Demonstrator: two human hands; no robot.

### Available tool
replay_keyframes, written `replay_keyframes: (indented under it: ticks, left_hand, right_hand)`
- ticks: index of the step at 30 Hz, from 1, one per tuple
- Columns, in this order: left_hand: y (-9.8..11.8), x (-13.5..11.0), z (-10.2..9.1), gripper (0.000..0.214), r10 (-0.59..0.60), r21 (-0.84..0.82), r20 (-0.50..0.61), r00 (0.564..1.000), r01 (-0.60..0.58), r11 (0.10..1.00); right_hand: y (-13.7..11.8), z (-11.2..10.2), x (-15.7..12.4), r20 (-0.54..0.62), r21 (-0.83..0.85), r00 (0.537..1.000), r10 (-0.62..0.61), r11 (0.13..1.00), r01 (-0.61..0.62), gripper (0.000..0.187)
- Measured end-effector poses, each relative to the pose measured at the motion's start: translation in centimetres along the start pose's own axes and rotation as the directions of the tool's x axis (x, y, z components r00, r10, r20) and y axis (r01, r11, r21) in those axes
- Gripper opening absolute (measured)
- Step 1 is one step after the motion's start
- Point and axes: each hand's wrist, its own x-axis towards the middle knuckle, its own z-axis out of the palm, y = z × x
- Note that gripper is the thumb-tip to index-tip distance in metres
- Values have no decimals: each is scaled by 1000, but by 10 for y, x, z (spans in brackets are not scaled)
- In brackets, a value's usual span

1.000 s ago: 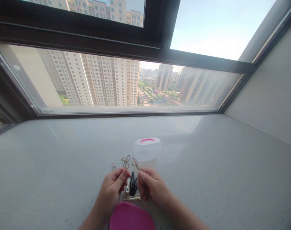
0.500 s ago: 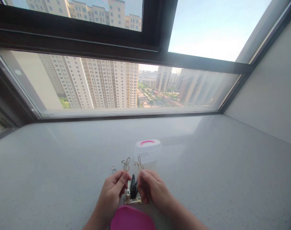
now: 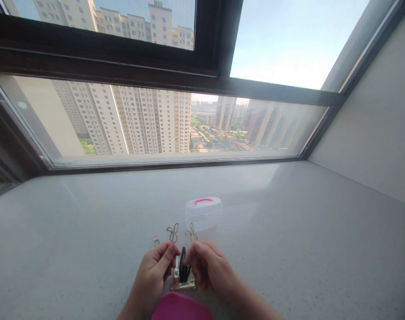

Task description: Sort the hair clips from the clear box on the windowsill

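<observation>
My left hand pinches a thin gold wire hair clip that stands up above its fingertips. My right hand pinches a second gold wire clip of the same shape. Both hands sit close together over a small pile of hair clips, dark and gold, on the grey sill. A pink tray lies just below the hands at the bottom edge. A clear plastic box with a pink handle stands right behind the two raised clips.
Small hair rings lie on the grey stone sill left of the hands. A wide window with a dark frame runs along the back. A pale wall closes the right side.
Both hands with their clips have sunk slightly lower and nearer to me in view. The camera has tilted up a little, so less of the pink tray shows.
</observation>
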Motion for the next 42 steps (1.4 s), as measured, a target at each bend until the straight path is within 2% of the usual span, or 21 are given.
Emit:
replay_keyframes:
  ticks: [8, 21, 28, 35, 42]
  left_hand:
    - [-3, 0, 0, 39, -9, -14, 13, 1000, 9, 1000]
    - [1, 0, 0, 39, 47, 59, -12, 999, -46, 997]
    - [-1, 0, 0, 36, 20, -41, -30, 999, -22, 999]
    - [-5, 1, -4, 32, 28, -31, -63, 998, -30, 999]
    - [4, -2, 0, 33, 13, -1, -141, 990, -13, 1000]
  right_hand:
    - [2, 0, 0, 11, 0, 1000, 4, 1000, -4, 48]
    - [1, 0, 1, 20, -49, 1000, -3, 999, 4, 51]
    - [2, 0, 1, 28, -25, 1000, -2, 1000, 3, 51]
    - [-1, 1, 0, 16, -15, 1000, 27, 1000, -27, 48]
    - [0, 0, 0, 18, -1, 999, 36, 999, -36, 49]
